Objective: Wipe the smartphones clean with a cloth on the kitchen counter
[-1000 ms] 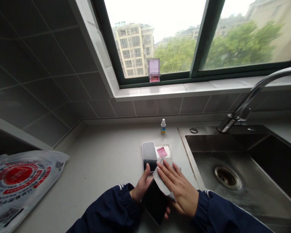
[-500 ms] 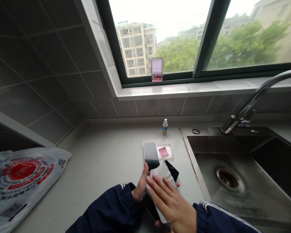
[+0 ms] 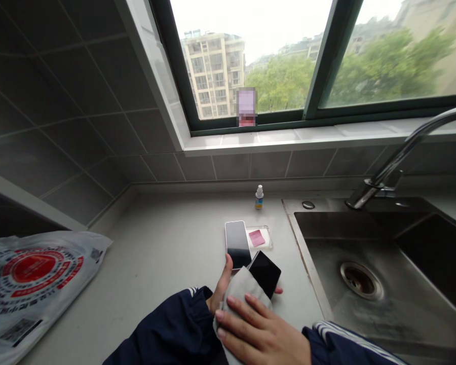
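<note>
My left hand [image 3: 222,291] supports a black-screened smartphone [image 3: 266,271] from below, its thumb up along the left side and a fingertip showing past the right edge. Over the phone's lower part lies a light grey cloth [image 3: 243,286]. My right hand [image 3: 260,329] presses that cloth onto the screen with its fingers laid nearly straight; its thumb is hidden. Just beyond, another phone [image 3: 237,243] with a white edge rests on the counter. Beside it is a clear phone case [image 3: 266,235] with a pink square piece [image 3: 257,238] on it.
A small white-capped bottle [image 3: 259,197] stands upright near the back wall. To the right are a steel sink [image 3: 327,284] and its faucet [image 3: 380,175]. A printed plastic bag [image 3: 41,284] lies at the left on the pale counter [image 3: 155,243]. Ahead is a window.
My right hand and the cloth have slid down the phone toward me, uncovering more of its upper screen. My left hand stays nearly in place.
</note>
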A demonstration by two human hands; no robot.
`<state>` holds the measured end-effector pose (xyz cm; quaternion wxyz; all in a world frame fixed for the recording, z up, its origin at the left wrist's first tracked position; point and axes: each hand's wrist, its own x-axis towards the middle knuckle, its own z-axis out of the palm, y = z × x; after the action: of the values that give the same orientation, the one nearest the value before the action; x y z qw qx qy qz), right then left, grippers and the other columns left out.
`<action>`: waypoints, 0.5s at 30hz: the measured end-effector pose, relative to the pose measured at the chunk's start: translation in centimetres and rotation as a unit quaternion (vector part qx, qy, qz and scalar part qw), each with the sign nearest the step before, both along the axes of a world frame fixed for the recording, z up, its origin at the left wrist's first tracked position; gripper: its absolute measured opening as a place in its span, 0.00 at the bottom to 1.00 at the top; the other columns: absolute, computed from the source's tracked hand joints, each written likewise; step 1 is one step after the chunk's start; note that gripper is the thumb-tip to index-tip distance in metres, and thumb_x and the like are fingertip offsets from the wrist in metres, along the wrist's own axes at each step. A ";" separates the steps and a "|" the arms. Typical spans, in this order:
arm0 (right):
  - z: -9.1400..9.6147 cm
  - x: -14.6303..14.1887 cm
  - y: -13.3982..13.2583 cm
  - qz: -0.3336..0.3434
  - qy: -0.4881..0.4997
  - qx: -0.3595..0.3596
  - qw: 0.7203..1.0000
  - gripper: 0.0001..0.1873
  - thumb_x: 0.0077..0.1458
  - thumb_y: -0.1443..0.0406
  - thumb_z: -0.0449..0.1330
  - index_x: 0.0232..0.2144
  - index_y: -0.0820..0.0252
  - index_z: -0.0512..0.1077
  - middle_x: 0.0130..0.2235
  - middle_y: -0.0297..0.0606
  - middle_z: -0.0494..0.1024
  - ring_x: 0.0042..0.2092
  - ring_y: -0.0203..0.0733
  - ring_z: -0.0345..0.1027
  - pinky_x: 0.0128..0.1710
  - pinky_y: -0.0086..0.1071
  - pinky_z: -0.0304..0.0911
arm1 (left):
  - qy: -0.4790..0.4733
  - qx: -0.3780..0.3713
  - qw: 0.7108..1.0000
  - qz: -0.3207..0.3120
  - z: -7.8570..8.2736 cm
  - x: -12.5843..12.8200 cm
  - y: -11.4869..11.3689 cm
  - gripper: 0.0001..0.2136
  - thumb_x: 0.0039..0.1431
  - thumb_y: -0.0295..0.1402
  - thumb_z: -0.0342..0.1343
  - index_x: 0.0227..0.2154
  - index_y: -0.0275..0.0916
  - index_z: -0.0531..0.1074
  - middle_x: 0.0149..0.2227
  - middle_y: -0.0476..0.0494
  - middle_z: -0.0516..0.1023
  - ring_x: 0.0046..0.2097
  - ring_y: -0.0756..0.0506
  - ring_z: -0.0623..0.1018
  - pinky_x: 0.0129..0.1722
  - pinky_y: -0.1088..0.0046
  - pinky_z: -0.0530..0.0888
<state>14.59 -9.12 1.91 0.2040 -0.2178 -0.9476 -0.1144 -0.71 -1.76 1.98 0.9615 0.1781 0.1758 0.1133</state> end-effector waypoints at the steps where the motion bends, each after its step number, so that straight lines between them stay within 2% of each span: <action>1: -0.2 0.0 -0.1 -0.006 0.005 -0.005 1.000 0.25 0.68 0.61 0.47 0.64 0.60 0.56 0.67 0.40 0.54 0.67 0.54 0.47 0.68 0.46 0.37 | 0.005 -0.001 1.000 0.015 0.0 0.0 0.0 0.56 0.46 0.71 0.27 0.57 0.21 0.64 0.50 0.23 0.75 0.52 0.32 0.74 0.60 0.54 0.57; 5: -0.6 0.1 -0.2 -0.043 0.030 -0.055 0.997 0.24 0.70 0.59 0.42 0.64 0.55 0.56 0.68 0.31 0.50 0.69 0.47 0.42 0.68 0.43 0.35 | -0.017 -0.002 0.999 0.042 -0.1 0.2 -0.1 0.55 0.48 0.70 0.29 0.58 0.19 0.62 0.53 0.22 0.72 0.55 0.33 0.73 0.62 0.57 0.56; 9: -0.2 1.4 0.6 -0.077 0.041 -0.136 0.987 0.35 0.65 0.46 0.41 0.66 0.58 0.51 0.69 0.33 0.48 0.70 0.49 0.38 0.69 0.43 0.30 | -0.058 0.013 0.996 0.071 -1.1 0.4 0.0 0.50 0.54 0.66 0.33 0.57 0.18 0.62 0.52 0.22 0.73 0.58 0.34 0.70 0.63 0.60 0.55; 11: 0.0 2.4 1.3 -0.110 0.051 -0.156 0.980 0.36 0.64 0.47 0.42 0.67 0.59 0.49 0.69 0.36 0.47 0.70 0.51 0.37 0.68 0.44 0.31 | -0.062 0.026 0.993 0.095 -1.7 0.4 0.0 0.44 0.58 0.62 0.35 0.59 0.23 0.62 0.51 0.26 0.74 0.58 0.35 0.71 0.63 0.61 0.56; 15: -0.3 4.2 2.8 -0.170 0.075 -0.167 0.968 0.34 0.66 0.52 0.43 0.68 0.62 0.46 0.69 0.42 0.45 0.70 0.54 0.36 0.67 0.46 0.37 | -0.098 0.028 0.992 0.078 -2.5 0.3 -0.1 0.41 0.57 0.62 0.36 0.63 0.37 0.59 0.55 0.32 0.72 0.59 0.34 0.70 0.62 0.56 0.57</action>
<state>18.81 -6.33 1.58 0.2129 -0.4143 -0.8844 0.0292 -0.40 -1.85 -0.57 0.9568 0.1790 0.0909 0.2102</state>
